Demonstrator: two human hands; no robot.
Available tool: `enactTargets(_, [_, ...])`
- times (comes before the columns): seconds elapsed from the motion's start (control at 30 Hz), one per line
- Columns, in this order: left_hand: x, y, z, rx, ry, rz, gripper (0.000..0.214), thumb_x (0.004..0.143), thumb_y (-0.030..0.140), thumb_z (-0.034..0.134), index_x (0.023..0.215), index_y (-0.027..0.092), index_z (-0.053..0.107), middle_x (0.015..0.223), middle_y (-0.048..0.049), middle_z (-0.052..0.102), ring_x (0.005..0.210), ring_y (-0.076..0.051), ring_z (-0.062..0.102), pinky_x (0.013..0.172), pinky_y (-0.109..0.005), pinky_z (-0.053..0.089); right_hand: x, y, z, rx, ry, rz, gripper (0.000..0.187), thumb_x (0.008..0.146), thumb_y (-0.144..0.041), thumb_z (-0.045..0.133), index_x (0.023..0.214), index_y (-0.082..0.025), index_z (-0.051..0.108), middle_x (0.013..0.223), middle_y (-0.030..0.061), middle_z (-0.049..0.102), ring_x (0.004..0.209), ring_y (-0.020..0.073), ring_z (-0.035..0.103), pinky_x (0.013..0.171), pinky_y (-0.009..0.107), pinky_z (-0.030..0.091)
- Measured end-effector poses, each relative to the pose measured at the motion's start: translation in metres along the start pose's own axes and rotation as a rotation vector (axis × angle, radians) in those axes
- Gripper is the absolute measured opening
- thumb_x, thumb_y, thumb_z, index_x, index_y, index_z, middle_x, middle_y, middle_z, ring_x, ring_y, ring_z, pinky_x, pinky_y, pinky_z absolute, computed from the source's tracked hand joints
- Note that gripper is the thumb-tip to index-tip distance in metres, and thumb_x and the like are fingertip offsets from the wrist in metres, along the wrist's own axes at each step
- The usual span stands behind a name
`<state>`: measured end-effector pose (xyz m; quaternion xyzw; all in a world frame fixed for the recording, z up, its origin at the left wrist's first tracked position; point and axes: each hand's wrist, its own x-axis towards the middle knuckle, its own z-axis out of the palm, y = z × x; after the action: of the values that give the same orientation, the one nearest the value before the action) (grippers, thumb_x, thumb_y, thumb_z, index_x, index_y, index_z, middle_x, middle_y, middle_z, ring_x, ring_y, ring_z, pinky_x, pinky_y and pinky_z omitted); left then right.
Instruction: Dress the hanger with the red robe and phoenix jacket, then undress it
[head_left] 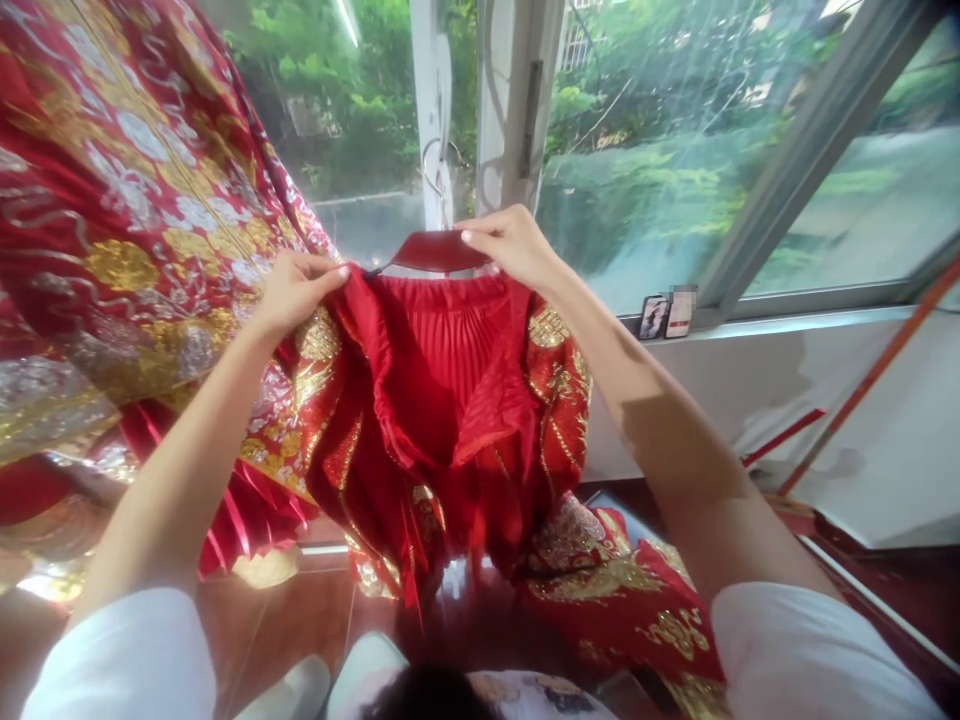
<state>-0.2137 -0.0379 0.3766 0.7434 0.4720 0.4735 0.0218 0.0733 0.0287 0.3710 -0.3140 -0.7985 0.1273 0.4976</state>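
A red pleated skirt point(450, 400) with gold embroidery hangs from a dark red hanger point(435, 250) whose metal hook point(439, 165) rises in front of the window frame. My left hand point(296, 290) pinches the left end of the skirt's waistband, fingers closed on the cloth. At the hanger's right end, my right hand point(510, 245) grips both the hanger and the waistband, fingers curled over them. Both my arms stretch forward and up, in white short sleeves.
A larger red and gold embroidered garment point(127, 230) hangs at the left. More red embroidered cloth point(622, 590) lies on the dark red floor. Two small cards point(667, 312) stand on the white window ledge point(825, 325). Red rods point(870, 375) lean at the right wall.
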Motion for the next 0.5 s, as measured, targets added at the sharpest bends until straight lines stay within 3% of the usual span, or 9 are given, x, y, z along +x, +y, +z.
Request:
enactTargets(0.13, [0.024, 0.019, 0.022, 0.005, -0.055, 0.002, 0.03, 0.077, 0.038, 0.064, 0.06, 0.014, 0.06, 0.052, 0.0016, 0.046, 0.051, -0.009, 0.039, 0.05, -0.023, 0.031, -0.002, 0.002, -0.008, -0.058, -0.045, -0.025, 0.034, 0.092, -0.031, 0.054, 0.117, -0.013, 0.069, 0.087, 0.0061, 0.072, 0.078, 0.0178, 0.066, 0.08, 0.035, 0.054])
enactTargets(0.2, [0.027, 0.023, 0.024, 0.009, -0.119, -0.01, 0.036, 0.079, 0.038, 0.061, 0.053, 0.016, 0.051, 0.049, 0.0025, 0.039, 0.048, -0.008, 0.033, 0.048, -0.024, 0.027, -0.009, 0.005, -0.014, -0.092, -0.072, -0.054, 0.037, 0.093, -0.032, 0.053, 0.122, -0.014, 0.067, 0.087, 0.0052, 0.073, 0.078, 0.0178, 0.066, 0.083, 0.036, 0.053])
enactTargets(0.33, [0.01, 0.008, 0.01, 0.023, -0.152, 0.006, 0.044, 0.081, 0.041, 0.057, 0.049, 0.019, 0.036, 0.049, 0.0033, 0.029, 0.046, -0.008, 0.025, 0.046, -0.025, 0.019, -0.038, 0.02, -0.03, -0.159, -0.023, -0.068, 0.039, 0.087, -0.035, 0.06, 0.122, -0.018, 0.068, 0.099, 0.0057, 0.074, 0.095, 0.0228, 0.067, 0.096, 0.043, 0.048])
enactTargets(0.43, [-0.002, -0.007, 0.004, -0.011, -0.087, 0.01, 0.04, 0.08, 0.042, 0.057, 0.053, 0.019, 0.039, 0.052, 0.0029, 0.032, 0.049, -0.009, 0.026, 0.047, -0.024, 0.019, -0.051, 0.03, -0.04, -0.134, -0.013, -0.051, 0.033, 0.085, -0.037, 0.06, 0.109, -0.021, 0.074, 0.103, 0.0054, 0.073, 0.1, 0.0243, 0.066, 0.098, 0.045, 0.046])
enactTargets(0.5, [-0.002, -0.013, 0.006, -0.01, -0.071, -0.001, 0.04, 0.08, 0.043, 0.056, 0.053, 0.019, 0.04, 0.052, 0.0028, 0.031, 0.049, -0.009, 0.026, 0.047, -0.024, 0.018, -0.049, 0.033, -0.045, -0.094, -0.027, -0.02, 0.027, 0.084, -0.037, 0.061, 0.097, -0.02, 0.077, 0.095, 0.0054, 0.074, 0.093, 0.0236, 0.067, 0.094, 0.044, 0.048])
